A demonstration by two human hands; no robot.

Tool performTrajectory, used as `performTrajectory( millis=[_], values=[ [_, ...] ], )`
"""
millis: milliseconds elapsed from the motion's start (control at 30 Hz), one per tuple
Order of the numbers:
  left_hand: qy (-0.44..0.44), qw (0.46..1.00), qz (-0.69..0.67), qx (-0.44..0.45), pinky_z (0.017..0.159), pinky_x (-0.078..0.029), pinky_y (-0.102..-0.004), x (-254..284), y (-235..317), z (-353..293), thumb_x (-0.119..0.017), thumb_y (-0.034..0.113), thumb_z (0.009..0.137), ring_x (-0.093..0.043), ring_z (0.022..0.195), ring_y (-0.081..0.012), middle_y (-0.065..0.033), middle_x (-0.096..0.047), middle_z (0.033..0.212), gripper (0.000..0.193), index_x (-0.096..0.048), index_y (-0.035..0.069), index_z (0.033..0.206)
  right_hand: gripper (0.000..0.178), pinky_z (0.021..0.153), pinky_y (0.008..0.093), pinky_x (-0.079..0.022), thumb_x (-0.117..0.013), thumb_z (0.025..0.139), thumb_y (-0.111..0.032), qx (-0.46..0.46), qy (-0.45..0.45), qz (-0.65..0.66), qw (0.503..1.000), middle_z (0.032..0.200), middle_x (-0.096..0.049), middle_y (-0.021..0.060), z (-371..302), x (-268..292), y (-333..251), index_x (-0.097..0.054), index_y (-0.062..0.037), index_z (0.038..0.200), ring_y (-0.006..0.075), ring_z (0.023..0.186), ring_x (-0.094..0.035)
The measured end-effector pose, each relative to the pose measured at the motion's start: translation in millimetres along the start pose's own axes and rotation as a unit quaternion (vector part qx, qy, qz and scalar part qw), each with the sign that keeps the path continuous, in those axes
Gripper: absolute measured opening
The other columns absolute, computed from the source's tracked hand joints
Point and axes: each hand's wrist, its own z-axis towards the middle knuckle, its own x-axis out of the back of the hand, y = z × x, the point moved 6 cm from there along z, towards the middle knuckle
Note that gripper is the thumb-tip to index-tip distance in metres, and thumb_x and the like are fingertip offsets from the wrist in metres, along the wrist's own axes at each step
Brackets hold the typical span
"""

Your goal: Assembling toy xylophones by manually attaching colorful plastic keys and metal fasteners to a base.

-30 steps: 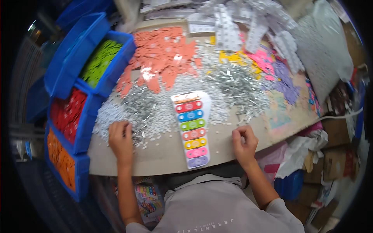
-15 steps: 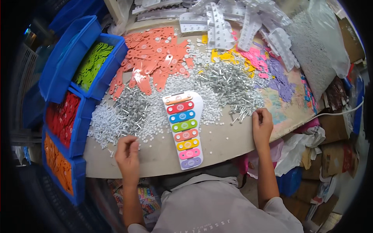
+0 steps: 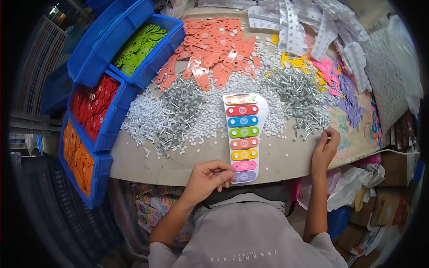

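Note:
A toy xylophone [image 3: 243,132] lies at the table's front edge, a white base with a column of coloured bars. My left hand [image 3: 209,177] is at its near end, fingertips pinched together over the left ends of the pink bar [image 3: 244,166] and the purple bar [image 3: 246,176]. Whatever is in that pinch is too small to tell. At the near edge of a heap of metal pins [image 3: 305,102], my right hand [image 3: 325,149] has its thumb and fingers closed together; I cannot make out what they hold.
Blue bins hold green [image 3: 140,47], red [image 3: 94,105] and orange pieces [image 3: 78,156] at the left. Salmon bars [image 3: 214,49], white screws [image 3: 149,117] and white washers [image 3: 210,120] cover the table's middle. White bases [image 3: 290,31] and a bag of grey-white granules [image 3: 386,76] stand beyond.
My left hand has moved right, from beside the white screws to the xylophone's near end. My right hand stays by the metal pins. The whole view has shifted.

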Motion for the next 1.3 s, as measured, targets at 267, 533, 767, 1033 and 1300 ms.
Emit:
performTrajectory(
  millis=[267, 533, 767, 1033, 1300],
  values=[
    [0.027, 0.999, 0.018, 0.018, 0.05, -0.045, -0.0182, 2, -6, 8, -0.066, 0.002, 0.094, -0.06, 0.063, -0.0066, -0.0101, -0.072, 0.084, 0.012, -0.068, -0.005, 0.104, 0.019, 0.083, 0.0341, -0.049, -0.062, 0.083, 0.014, 0.147, -0.174, 0.241, 0.943, 0.097, -0.066, 0.0124, -55, -13, -124, -0.059, -0.001, 0.095, 0.0247, 0.09, -0.062],
    [0.033, 0.999, 0.004, 0.017, 0.052, -0.043, -0.0171, -7, -7, 9, -0.067, 0.005, 0.095, -0.057, 0.064, -0.0037, -0.0061, -0.07, 0.082, 0.01, -0.068, -0.004, 0.1, 0.025, 0.079, 0.0369, -0.05, -0.07, 0.075, 0.013, 0.167, -0.251, 0.261, 0.917, 0.096, -0.07, 0.0113, -73, -31, -140, -0.062, -0.0027, 0.093, 0.0288, 0.088, -0.062],
    [0.032, 0.982, 0.186, -0.021, 0.055, -0.037, -0.0191, -6, -1, 20, -0.072, 0.012, 0.093, -0.048, 0.062, -0.0014, 0.0016, -0.057, 0.069, 0.049, -0.043, -0.002, 0.13, 0.027, 0.079, 0.0388, -0.05, -0.074, 0.07, 0.011, 0.211, -0.249, 0.243, 0.914, 0.096, -0.069, 0.0113, -78, -36, -141, -0.063, -0.0037, 0.091, 0.0309, 0.086, -0.062],
    [-0.01, 0.993, 0.113, 0.018, 0.053, -0.038, -0.0213, -2, -3, 29, -0.072, 0.017, 0.093, -0.052, 0.061, -0.0033, 0.0002, -0.06, 0.069, 0.061, -0.036, 0.0, 0.139, 0.021, 0.06, 0.0226, -0.042, -0.073, 0.087, 0.0, -0.117, -0.376, 0.29, 0.872, 0.079, -0.061, 0.0025, -78, -50, -121, -0.056, -0.0034, 0.098, 0.0088, 0.069, -0.056],
    [-0.139, 0.987, 0.079, 0.032, 0.073, -0.055, -0.0279, -15, -1, 46, -0.069, 0.01, 0.093, -0.069, 0.093, -0.0146, -0.0134, -0.067, 0.112, 0.064, -0.032, -0.001, 0.144, 0.021, 0.043, 0.0196, -0.034, -0.065, 0.098, -0.018, -0.275, -0.587, 0.326, 0.688, 0.071, -0.059, -0.003, -86, -69, -111, -0.06, -0.0012, 0.11, 0.0023, 0.051, -0.047]
  ],
)
